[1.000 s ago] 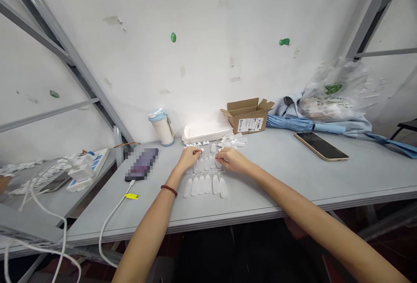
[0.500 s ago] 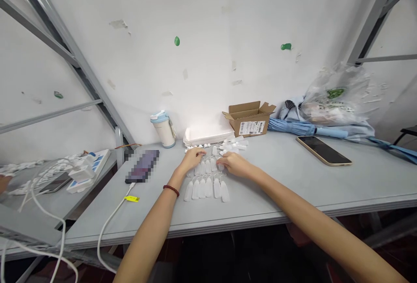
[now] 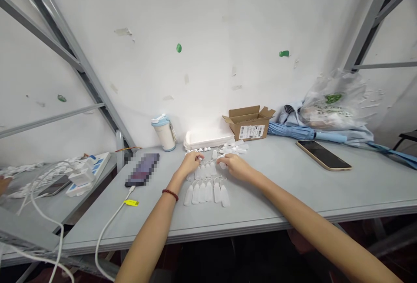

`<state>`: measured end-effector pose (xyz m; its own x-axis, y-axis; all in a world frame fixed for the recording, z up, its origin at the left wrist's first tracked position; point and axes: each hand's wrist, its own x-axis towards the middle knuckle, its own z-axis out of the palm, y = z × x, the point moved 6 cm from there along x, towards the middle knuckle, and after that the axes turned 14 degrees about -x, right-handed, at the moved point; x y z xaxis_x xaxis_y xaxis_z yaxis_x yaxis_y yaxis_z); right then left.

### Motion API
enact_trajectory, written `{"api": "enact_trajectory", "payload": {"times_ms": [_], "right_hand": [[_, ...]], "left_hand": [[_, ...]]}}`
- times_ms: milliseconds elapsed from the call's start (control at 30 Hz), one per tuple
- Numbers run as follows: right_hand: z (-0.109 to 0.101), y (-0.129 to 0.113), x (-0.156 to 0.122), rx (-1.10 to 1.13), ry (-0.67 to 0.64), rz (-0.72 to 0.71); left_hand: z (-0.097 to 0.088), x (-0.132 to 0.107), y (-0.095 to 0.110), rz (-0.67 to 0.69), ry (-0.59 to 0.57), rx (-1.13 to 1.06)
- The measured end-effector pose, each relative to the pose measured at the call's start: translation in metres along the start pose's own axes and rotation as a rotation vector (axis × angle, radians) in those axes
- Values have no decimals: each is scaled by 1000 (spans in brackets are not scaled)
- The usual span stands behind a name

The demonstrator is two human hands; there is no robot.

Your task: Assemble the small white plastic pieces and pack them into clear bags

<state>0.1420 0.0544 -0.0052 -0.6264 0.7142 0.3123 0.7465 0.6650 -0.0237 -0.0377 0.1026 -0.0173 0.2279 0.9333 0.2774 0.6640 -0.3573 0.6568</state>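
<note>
On the grey table, several translucent white tags (image 3: 205,192) with thin white cords lie side by side in a front row. A second row of tags (image 3: 207,171) lies just behind, between my hands. My left hand (image 3: 191,162) is over the left end of that row, fingers curled and pinched together; what they hold is too small to make out. At the right end, my right hand (image 3: 237,165) pinches one white tag (image 3: 223,165) between thumb and fingers. Behind the hands are small white pieces (image 3: 202,149) and a loose pile of tags (image 3: 235,146).
White trays (image 3: 210,138) stand against the wall beside an open cardboard box (image 3: 250,123). A cup (image 3: 164,133) and a charging phone (image 3: 142,170) are on the left. Another phone (image 3: 324,154), a blue umbrella (image 3: 291,130) and a plastic bag (image 3: 335,104) lie right.
The camera view has tilted slightly upward. Both hands have shifted a little toward the wall, and the tag in my right hand has moved slightly away from the front row.
</note>
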Motion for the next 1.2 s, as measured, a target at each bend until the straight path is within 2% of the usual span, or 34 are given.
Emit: {"api": "enact_trajectory", "payload": {"times_ms": [133, 267, 400, 500, 600, 700, 800, 900, 1067, 1200], "right_hand": [[-7, 8, 1, 116, 161, 58], [-16, 14, -2, 223, 349, 95], [-25, 9, -5, 270, 418, 90], [-29, 2, -7, 290, 427, 61], [-28, -2, -7, 292, 424, 29], [-26, -6, -7, 309, 416, -9], [-24, -10, -6, 355, 379, -49], [-24, -14, -6, 407, 341, -61], [-25, -15, -5, 494, 279, -10], [-23, -15, -4, 574, 221, 17]], "left_hand": [[-4, -2, 0, -10, 6, -41], [-10, -4, 2, -32, 63, -122], [-11, -5, 12, -51, 131, -322], [-6, -6, 24, -79, 140, -608], [1, -9, 33, -186, 142, -900], [9, -12, 40, -268, 125, -1134], [12, -14, 47, -277, 103, -1309], [12, -14, 49, -267, 97, -1368], [16, -16, 53, -269, 0, -1305], [19, -19, 57, -274, -34, -1321]]}}
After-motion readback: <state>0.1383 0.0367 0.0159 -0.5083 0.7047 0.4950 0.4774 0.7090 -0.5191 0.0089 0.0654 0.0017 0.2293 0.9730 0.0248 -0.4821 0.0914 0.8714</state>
